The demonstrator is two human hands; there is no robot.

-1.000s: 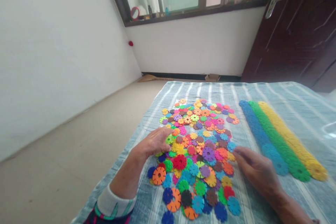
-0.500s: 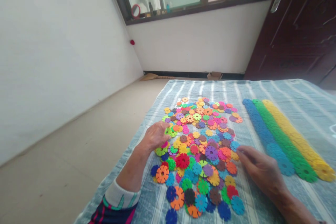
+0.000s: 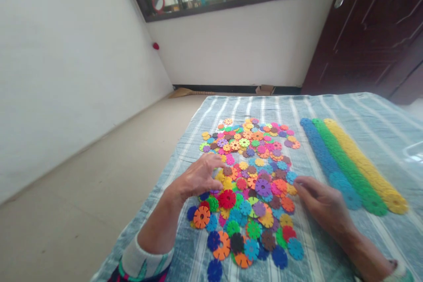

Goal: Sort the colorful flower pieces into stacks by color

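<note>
Spread over the striped cloth is a loose heap of colourful notched plastic discs, among them a red disc [image 3: 227,199], a purple disc [image 3: 263,187] and an orange disc [image 3: 202,216]. My left hand [image 3: 201,175] hovers at the heap's left side, thumb and fingers apart, with nothing visible between them. At the right edge my right hand [image 3: 323,207] has its fingers curled and pressed together beside a yellow disc [image 3: 292,189]; whatever is in the pinch is hidden. Further right lie overlapping rows of discs: a blue row [image 3: 324,156], a green row [image 3: 345,163] and a yellow row [image 3: 362,161].
A blue-and-white striped cloth [image 3: 251,108] covers the surface. Beyond are a white wall [image 3: 231,53], a window ledge with small items, and a dark red door [image 3: 366,35]. A broom [image 3: 181,92] and a cardboard box [image 3: 265,90] lie on the floor.
My left hand has shifted right and nearer over the heap, its fingers spreading apart. My right hand keeps its place by the heap's right edge. The view has tilted slightly.
</note>
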